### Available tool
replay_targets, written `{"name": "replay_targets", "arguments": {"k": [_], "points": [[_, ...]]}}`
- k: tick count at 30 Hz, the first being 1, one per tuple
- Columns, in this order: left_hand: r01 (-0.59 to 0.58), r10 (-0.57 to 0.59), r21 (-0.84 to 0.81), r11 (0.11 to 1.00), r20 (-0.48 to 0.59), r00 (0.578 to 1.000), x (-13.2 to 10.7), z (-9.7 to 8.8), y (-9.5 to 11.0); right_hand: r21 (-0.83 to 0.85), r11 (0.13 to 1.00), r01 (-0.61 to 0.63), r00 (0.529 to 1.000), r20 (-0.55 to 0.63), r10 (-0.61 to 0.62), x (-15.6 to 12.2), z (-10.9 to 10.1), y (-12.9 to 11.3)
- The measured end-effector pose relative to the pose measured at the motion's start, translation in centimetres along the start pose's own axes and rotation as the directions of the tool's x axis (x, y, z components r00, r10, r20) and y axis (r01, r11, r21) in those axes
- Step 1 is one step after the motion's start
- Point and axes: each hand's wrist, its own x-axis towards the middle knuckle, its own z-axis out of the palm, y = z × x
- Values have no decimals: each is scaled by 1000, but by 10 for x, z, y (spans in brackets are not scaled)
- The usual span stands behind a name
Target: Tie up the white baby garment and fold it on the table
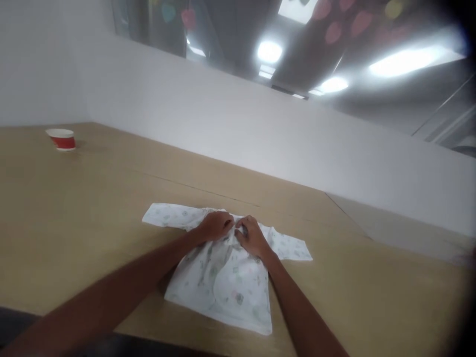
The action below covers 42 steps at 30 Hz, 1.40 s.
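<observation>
A small white long-sleeved shirt with a pale printed pattern lies spread on the table, its sleeves stretched out to both sides and its hem towards me. Near the neckline, my left hand is closed on the fabric. Close beside it, my right hand pinches the same part of the shirt from the other side. The cloth is bunched between the two hands. Exactly what the fingertips grip, whether plain cloth or a fastening, is too small to make out.
A red and white paper cup stands at the far left of the wooden table. Behind the table rises a white wall with a glass pane above it, showing reflected lights. The table's front edge runs along the bottom left.
</observation>
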Motion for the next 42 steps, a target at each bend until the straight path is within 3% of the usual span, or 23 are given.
{"name": "replay_targets", "arguments": {"k": [6, 10, 20, 28, 35, 42], "points": [[-18, 19, -28, 999, 29, 999, -1, -1, 3, 36, 999, -19, 998, 68, 16, 2, -8, 2], [-33, 35, -42, 999, 43, 998, -1, -2, 2, 69, 994, -84, 995, 55, 81, 1, -14, 3], [-7, 11, -51, 999, 80, 997, 0, -7, 3, 125, 987, -103, 992, 89, 92, 1, -17, -5], [-48, 56, -116, 992, 73, 996, -4, -10, 3, 191, 982, -5, 998, -53, 15, 4, -15, -5], [-85, 89, -314, 946, -1, 996, -2, -11, 6, 200, 979, 28, 998, -57, -17, 5, -15, -9], [-33, 15, -397, 917, -48, 999, -4, -9, 17, 303, 945, -124, 990, -20, 136, 5, -13, -15]]}}
